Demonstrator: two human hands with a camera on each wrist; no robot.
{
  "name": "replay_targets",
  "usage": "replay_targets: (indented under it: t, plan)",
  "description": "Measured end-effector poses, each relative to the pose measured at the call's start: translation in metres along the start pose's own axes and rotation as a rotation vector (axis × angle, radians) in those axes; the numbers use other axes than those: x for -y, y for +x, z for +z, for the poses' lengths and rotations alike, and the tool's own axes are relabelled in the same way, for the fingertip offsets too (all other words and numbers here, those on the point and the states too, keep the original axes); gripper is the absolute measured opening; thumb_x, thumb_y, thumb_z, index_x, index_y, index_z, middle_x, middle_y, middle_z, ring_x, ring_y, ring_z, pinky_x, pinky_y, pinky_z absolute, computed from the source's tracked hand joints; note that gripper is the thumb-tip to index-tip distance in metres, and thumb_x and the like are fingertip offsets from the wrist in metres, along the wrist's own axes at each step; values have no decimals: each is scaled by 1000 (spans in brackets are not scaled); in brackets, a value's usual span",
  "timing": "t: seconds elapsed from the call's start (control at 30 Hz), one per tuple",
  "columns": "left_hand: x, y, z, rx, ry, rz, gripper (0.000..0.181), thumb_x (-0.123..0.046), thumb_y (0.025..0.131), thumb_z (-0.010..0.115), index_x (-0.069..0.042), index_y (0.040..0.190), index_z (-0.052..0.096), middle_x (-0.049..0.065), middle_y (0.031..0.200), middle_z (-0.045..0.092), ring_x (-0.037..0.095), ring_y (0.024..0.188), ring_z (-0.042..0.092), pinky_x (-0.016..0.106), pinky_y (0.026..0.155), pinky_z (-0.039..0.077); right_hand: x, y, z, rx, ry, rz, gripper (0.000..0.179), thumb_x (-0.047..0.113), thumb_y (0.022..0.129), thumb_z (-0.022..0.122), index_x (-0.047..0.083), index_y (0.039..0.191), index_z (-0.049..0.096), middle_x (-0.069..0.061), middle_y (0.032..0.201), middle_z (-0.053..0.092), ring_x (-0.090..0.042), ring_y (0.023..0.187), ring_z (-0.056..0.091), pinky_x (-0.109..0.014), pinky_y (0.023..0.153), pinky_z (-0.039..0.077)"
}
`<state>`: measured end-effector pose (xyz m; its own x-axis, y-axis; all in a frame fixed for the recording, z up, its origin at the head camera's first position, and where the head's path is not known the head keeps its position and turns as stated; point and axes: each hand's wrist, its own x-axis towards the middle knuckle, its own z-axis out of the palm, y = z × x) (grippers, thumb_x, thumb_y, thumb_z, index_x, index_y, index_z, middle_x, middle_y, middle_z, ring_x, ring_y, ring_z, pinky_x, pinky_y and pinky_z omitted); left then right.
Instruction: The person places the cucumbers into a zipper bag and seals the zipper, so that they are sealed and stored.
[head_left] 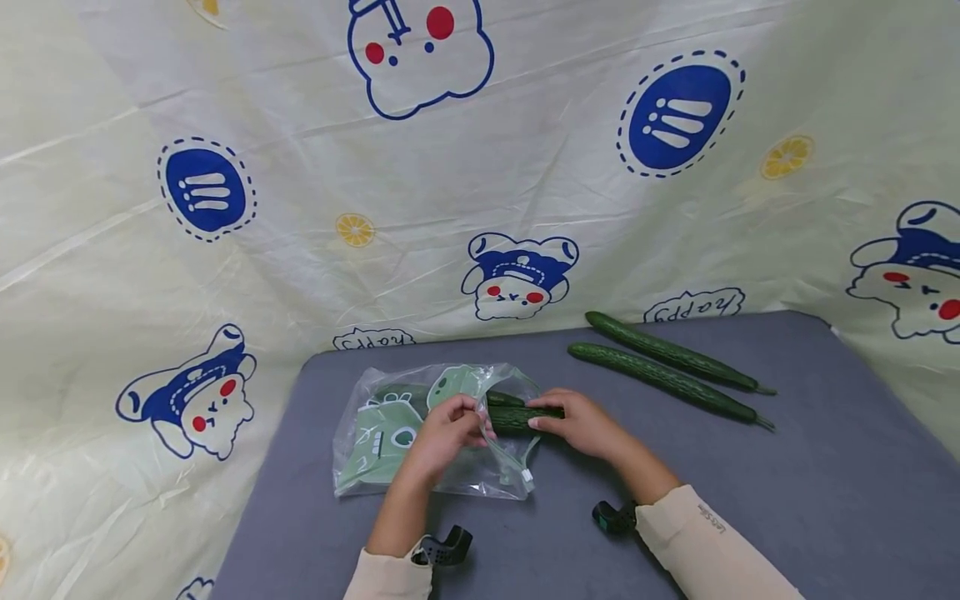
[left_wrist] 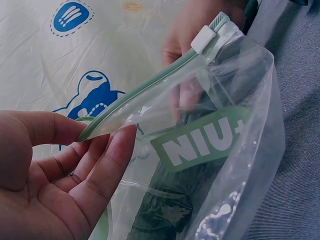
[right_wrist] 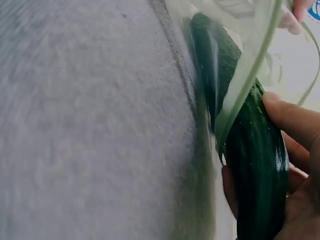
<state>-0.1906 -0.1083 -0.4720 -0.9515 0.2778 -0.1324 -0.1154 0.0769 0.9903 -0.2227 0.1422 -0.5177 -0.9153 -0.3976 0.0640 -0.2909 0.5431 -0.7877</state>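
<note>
A clear slider bag (head_left: 468, 483) with green print lies on the table, its mouth facing right. At the upper lip of that mouth my left hand (head_left: 448, 437) pinches the green zip edge (left_wrist: 107, 114) between thumb and fingers. My right hand (head_left: 588, 423) grips a dark green cucumber (right_wrist: 257, 160) by its near end. The far part of this cucumber is inside the bag, past the zip strip. Just behind it, another cucumber (head_left: 504, 399) shows at the mouth, mostly covered by the printed plastic. The white slider (left_wrist: 203, 39) sits at the zip's end.
Two long cucumbers (head_left: 663, 379) lie side by side at the table's back right. The grey table (head_left: 315, 542) meets a hanging printed sheet (head_left: 285, 275) along its back edge. Dark wrist devices (head_left: 615, 517) sit at both cuffs.
</note>
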Motion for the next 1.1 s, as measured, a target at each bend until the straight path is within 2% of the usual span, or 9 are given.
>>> replay_targets:
  t: [0.13,0.27,0.4,0.63,0.93,1.1]
  plan:
    - [0,0,-1,-2,1,0,15,-5,97,55,7,105,58,7,86,67,14,78,71,45,83,63,2,4,8,-4,-75,-48,35,30,92,74,13,123,73,-14,127,68,-35,122,62,-54,104,50]
    - [1,0,-2,-4,-8,-2,14,-4,97,55,7,104,57,7,86,67,14,77,71,41,81,63,0,3,11,-12,-124,-73,35,28,91,76,13,122,73,-12,125,68,-33,118,63,-52,102,52]
    - [1,0,-3,-6,-24,-5,14,-3,97,54,7,106,57,9,89,67,15,79,71,39,82,63,-1,-1,9,4,-131,-59,36,28,90,76,12,122,72,-10,122,67,-32,115,63,-52,99,52]
    - [-1,0,-4,-12,-18,-11,13,-4,98,54,6,106,56,9,90,66,15,80,69,40,82,63,-5,-9,-3,39,-110,23,39,33,91,75,15,126,69,-10,129,65,-35,124,59,-55,104,49]
    - [-1,0,-4,-1,-29,-4,13,-4,98,53,6,105,56,6,89,66,14,80,69,34,79,63,-13,-28,-19,53,-176,10,40,22,92,75,8,129,68,-14,127,67,-38,121,61,-57,102,49]
    - [0,1,-4,5,-31,-3,12,-3,98,53,6,105,56,6,87,66,14,79,69,41,83,62,-14,-30,-21,34,-205,26,40,28,95,71,10,131,68,-16,130,68,-39,125,61,-57,104,49]
